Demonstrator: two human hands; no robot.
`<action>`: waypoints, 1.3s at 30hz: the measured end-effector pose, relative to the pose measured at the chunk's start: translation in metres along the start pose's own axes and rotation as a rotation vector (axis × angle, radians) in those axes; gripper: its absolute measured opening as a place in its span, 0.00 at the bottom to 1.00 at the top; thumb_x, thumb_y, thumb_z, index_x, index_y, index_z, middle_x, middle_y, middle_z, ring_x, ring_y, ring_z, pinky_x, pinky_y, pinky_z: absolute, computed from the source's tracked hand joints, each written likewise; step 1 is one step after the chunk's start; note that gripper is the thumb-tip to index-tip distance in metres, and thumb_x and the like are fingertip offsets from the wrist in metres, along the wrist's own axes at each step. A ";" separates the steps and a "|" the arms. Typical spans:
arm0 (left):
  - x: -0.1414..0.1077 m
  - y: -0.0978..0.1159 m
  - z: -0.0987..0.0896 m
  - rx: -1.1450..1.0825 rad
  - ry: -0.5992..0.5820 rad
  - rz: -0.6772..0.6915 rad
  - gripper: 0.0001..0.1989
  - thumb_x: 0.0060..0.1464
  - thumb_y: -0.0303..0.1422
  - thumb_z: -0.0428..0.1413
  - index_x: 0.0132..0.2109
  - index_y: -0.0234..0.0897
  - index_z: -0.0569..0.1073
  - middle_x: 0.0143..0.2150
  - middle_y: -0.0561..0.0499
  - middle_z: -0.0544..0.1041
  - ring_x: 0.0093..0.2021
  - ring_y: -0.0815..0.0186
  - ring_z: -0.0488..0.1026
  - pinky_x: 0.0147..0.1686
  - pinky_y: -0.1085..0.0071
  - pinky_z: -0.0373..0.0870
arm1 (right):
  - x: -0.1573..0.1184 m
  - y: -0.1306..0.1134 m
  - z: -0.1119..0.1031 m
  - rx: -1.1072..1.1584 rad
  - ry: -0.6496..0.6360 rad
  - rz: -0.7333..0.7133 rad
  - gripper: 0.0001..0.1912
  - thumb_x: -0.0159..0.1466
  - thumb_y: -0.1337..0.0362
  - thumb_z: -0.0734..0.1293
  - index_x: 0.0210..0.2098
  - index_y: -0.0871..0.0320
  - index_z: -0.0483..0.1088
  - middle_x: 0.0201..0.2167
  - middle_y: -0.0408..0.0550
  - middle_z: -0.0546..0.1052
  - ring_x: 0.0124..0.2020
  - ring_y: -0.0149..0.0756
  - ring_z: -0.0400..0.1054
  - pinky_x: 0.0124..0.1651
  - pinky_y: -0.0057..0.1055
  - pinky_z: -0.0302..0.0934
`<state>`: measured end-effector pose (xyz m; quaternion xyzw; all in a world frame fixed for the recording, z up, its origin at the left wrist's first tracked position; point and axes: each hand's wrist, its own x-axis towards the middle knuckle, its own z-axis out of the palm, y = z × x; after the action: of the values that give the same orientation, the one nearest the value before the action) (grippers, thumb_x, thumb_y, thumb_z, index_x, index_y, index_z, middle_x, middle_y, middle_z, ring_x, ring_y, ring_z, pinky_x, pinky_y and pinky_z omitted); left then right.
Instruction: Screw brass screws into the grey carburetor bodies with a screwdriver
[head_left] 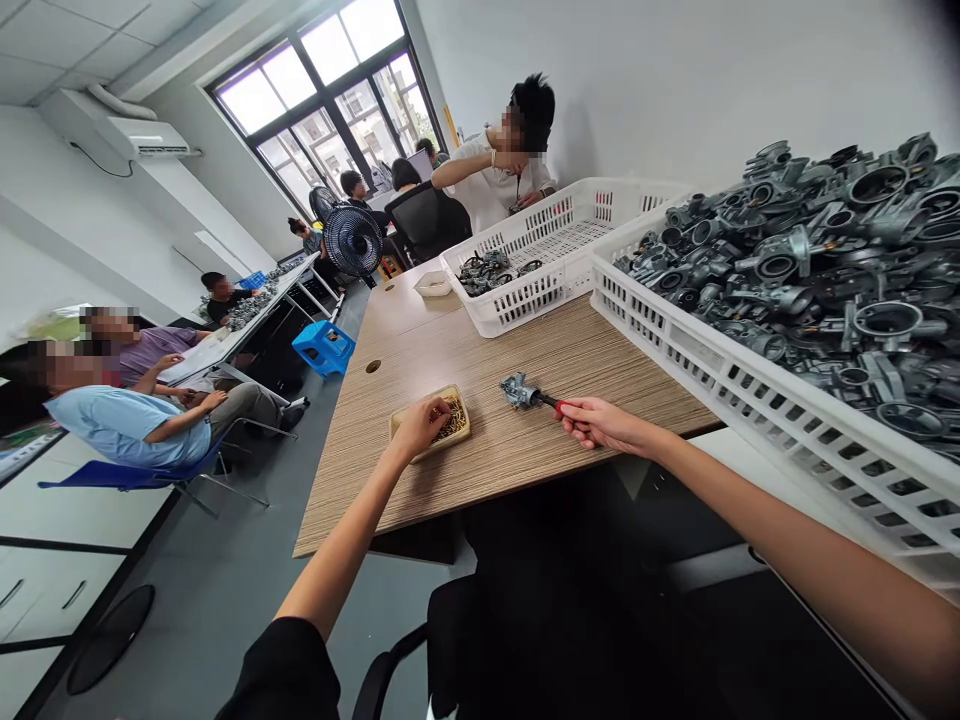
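My left hand (420,422) reaches into a small tan tray (399,424) of brass screws on the wooden table, fingers curled over the screws. My right hand (596,420) grips a red-handled screwdriver (550,402) whose tip sits in a small grey metal carburetor part (516,389) lying on the table, to the right of the tray.
A white crate (750,385) heaped with grey metal parts stands at the right. A second white crate (525,300) holding a few parts sits farther back, with a seated person behind it. Other people sit at the left; a fan (352,240) and blue stool (324,346) stand in the aisle.
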<state>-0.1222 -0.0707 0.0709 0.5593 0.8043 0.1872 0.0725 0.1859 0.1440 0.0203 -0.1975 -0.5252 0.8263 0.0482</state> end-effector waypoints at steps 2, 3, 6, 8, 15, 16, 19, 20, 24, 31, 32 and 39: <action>0.000 0.000 0.000 0.001 -0.012 0.002 0.03 0.59 0.30 0.57 0.38 0.39 0.76 0.34 0.52 0.78 0.33 0.66 0.73 0.36 0.72 0.66 | 0.000 0.000 0.000 0.001 0.000 0.004 0.23 0.58 0.47 0.76 0.37 0.60 0.69 0.26 0.42 0.67 0.23 0.24 0.55 0.22 0.24 0.51; 0.000 0.000 0.001 0.004 -0.017 0.004 0.03 0.58 0.30 0.57 0.39 0.39 0.76 0.33 0.52 0.78 0.33 0.66 0.73 0.36 0.72 0.66 | 0.000 0.000 0.000 0.001 0.001 0.005 0.23 0.58 0.47 0.76 0.37 0.60 0.69 0.26 0.42 0.68 0.23 0.24 0.56 0.22 0.24 0.50; 0.001 -0.002 0.003 0.006 -0.013 0.010 0.03 0.59 0.31 0.57 0.39 0.39 0.76 0.31 0.53 0.77 0.32 0.66 0.72 0.36 0.71 0.67 | 0.001 0.001 0.000 0.002 0.003 0.005 0.23 0.58 0.47 0.76 0.37 0.60 0.69 0.26 0.41 0.68 0.23 0.24 0.56 0.22 0.25 0.50; 0.003 -0.003 0.004 -0.009 -0.004 0.009 0.04 0.59 0.31 0.56 0.39 0.39 0.76 0.33 0.52 0.77 0.32 0.66 0.73 0.36 0.71 0.68 | 0.001 0.001 0.000 0.001 0.004 0.003 0.23 0.58 0.48 0.76 0.37 0.60 0.69 0.26 0.42 0.68 0.23 0.24 0.56 0.22 0.25 0.51; 0.006 -0.017 -0.004 -0.014 0.067 0.006 0.06 0.58 0.30 0.55 0.41 0.38 0.77 0.41 0.48 0.79 0.34 0.66 0.74 0.38 0.70 0.71 | 0.001 0.002 -0.001 -0.002 0.010 -0.002 0.21 0.59 0.49 0.75 0.37 0.59 0.70 0.27 0.42 0.67 0.24 0.25 0.57 0.23 0.25 0.53; 0.006 -0.019 -0.006 -0.009 0.066 0.003 0.06 0.58 0.30 0.55 0.41 0.38 0.77 0.41 0.48 0.79 0.35 0.66 0.75 0.39 0.70 0.71 | 0.002 0.003 -0.002 -0.003 0.010 0.000 0.20 0.59 0.49 0.75 0.37 0.59 0.70 0.27 0.42 0.67 0.24 0.25 0.57 0.22 0.25 0.53; 0.004 -0.021 -0.009 -0.005 0.055 0.006 0.06 0.59 0.30 0.55 0.41 0.37 0.77 0.40 0.48 0.79 0.35 0.66 0.75 0.39 0.70 0.71 | 0.004 0.005 -0.004 -0.007 0.011 0.008 0.21 0.58 0.49 0.76 0.38 0.59 0.70 0.27 0.42 0.67 0.24 0.25 0.57 0.22 0.25 0.52; 0.003 -0.021 -0.011 -0.009 0.049 0.013 0.07 0.59 0.30 0.55 0.41 0.37 0.77 0.40 0.48 0.79 0.35 0.66 0.75 0.39 0.70 0.71 | 0.004 0.005 -0.005 -0.008 0.013 0.009 0.21 0.58 0.49 0.76 0.38 0.59 0.70 0.27 0.42 0.67 0.24 0.26 0.57 0.22 0.25 0.52; 0.001 -0.023 -0.022 0.019 0.061 0.030 0.08 0.59 0.28 0.53 0.42 0.36 0.77 0.38 0.48 0.79 0.35 0.65 0.75 0.37 0.70 0.71 | 0.005 0.005 -0.004 -0.019 0.012 0.003 0.22 0.58 0.48 0.76 0.37 0.59 0.70 0.28 0.42 0.68 0.24 0.25 0.56 0.22 0.25 0.51; -0.001 -0.037 -0.036 0.149 0.032 0.023 0.08 0.59 0.28 0.53 0.44 0.36 0.76 0.39 0.47 0.78 0.36 0.63 0.74 0.38 0.69 0.70 | 0.007 0.005 -0.006 -0.027 0.027 0.030 0.23 0.57 0.47 0.76 0.37 0.58 0.69 0.28 0.43 0.68 0.23 0.25 0.56 0.22 0.26 0.50; -0.002 -0.037 -0.035 0.152 0.025 0.026 0.09 0.59 0.27 0.53 0.44 0.36 0.76 0.39 0.47 0.78 0.36 0.63 0.74 0.38 0.69 0.70 | 0.007 0.005 -0.006 -0.033 0.030 0.028 0.23 0.57 0.47 0.76 0.37 0.58 0.69 0.28 0.43 0.68 0.23 0.25 0.55 0.22 0.26 0.50; -0.005 -0.038 -0.036 0.178 0.022 0.010 0.10 0.58 0.25 0.53 0.45 0.37 0.75 0.40 0.47 0.77 0.36 0.63 0.74 0.38 0.69 0.69 | 0.008 0.005 -0.005 -0.057 0.035 0.023 0.25 0.55 0.45 0.77 0.39 0.58 0.70 0.28 0.44 0.68 0.24 0.26 0.56 0.21 0.25 0.50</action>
<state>-0.1659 -0.0946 0.0889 0.5655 0.8156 0.1214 0.0127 0.1815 0.1487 0.0119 -0.2194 -0.5452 0.8080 0.0423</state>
